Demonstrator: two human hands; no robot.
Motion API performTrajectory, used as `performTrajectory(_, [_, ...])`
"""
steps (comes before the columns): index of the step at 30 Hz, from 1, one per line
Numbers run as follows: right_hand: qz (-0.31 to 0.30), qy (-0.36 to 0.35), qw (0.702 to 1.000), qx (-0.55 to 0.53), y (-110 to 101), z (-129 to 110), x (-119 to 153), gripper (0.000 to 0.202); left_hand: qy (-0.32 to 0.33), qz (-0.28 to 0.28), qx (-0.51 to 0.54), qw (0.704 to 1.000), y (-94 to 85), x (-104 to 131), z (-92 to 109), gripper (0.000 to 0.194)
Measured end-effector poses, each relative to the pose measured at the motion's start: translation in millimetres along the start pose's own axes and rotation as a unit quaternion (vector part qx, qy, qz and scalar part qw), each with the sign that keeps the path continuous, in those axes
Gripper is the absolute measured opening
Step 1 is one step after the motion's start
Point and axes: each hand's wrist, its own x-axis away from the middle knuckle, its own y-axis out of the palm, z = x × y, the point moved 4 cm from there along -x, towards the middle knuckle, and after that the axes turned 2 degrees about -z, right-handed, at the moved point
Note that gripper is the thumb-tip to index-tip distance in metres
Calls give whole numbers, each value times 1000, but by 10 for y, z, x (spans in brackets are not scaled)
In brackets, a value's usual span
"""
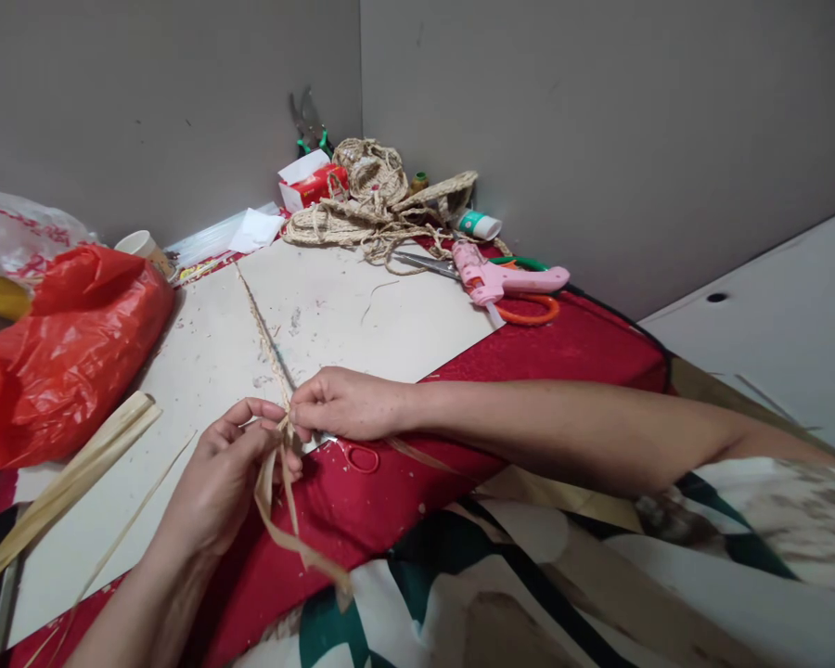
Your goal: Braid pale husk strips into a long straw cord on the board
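A thin braid of pale plant fibre [268,343] runs from the far side of a white board [362,325] toward me. Both hands meet at its near end. My left hand [233,464] is closed, with thumb and fingers pinching the braid where loose strands [270,510] come out. My right hand [340,404] pinches the braid just above, its fingertips touching the left ones. The loose strands hang down over the red cloth [362,529] toward my lap. Small scissors with a red handle [358,456] lie under my right wrist, partly hidden.
A bundle of flat fibre strips [70,492] and a red plastic bag [76,343] lie at the left. At the back are coiled braids [368,213], a paper cup [143,246] and pruning shears [311,125]. A pink glue gun [494,274] rests over orange-handled scissors [539,311]. Grey walls close the back.
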Motion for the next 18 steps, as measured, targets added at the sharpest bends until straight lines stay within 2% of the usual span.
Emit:
performTrajectory(2, [1, 3, 1000, 8, -6, 7, 2, 22, -30, -11, 32, 999, -2, -20, -15, 17])
performTrajectory(5, [-2, 9, 1000, 12, -9, 9, 1, 21, -45, -33, 22, 998, 12, -31, -18, 15])
performTrajectory(8, [-5, 24, 1000, 17, -13, 6, 1, 20, -43, -71, -15, 996, -7, -50, -20, 20])
performTrajectory(11, [-9, 37, 999, 24, -20, -2, 3, 20, -25, -96, -46, 994, -106, -110, -33, 22])
performTrajectory(15, [-11, 59, 998, 30, -30, -9, 5, 18, 36, -78, -179, 980, -284, -207, -15, 22])
performTrajectory(18, [-11, 81, 996, 32, -34, -11, 8, 18, 100, -45, -325, 939, -361, -229, 54, 16])
